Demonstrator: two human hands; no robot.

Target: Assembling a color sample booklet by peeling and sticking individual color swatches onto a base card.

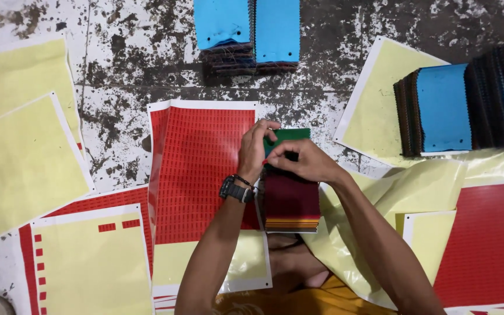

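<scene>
— Orange cloth (298, 297) at the bottom edge sits closest; just above it is the stack of fabric swatches (291, 201), at the middle of the frame, partly over the red sticker sheet (199, 169).

— How are the hands set?

— Left hand (256, 150) is curled round the stack's upper left corner. Right hand (298, 160) lies on the green top swatch (287, 137), fingertips pinched together, perhaps on a small sticker; too small to tell.

— How would that stack handle?

— Light, I'd judge, and soft: thin cloth pieces, likely to fan out or slide if taken by one edge. Gripping it across both long sides looks safest. Yellow backing sheets (21, 163) lie around on the stained floor (118, 76).
</scene>
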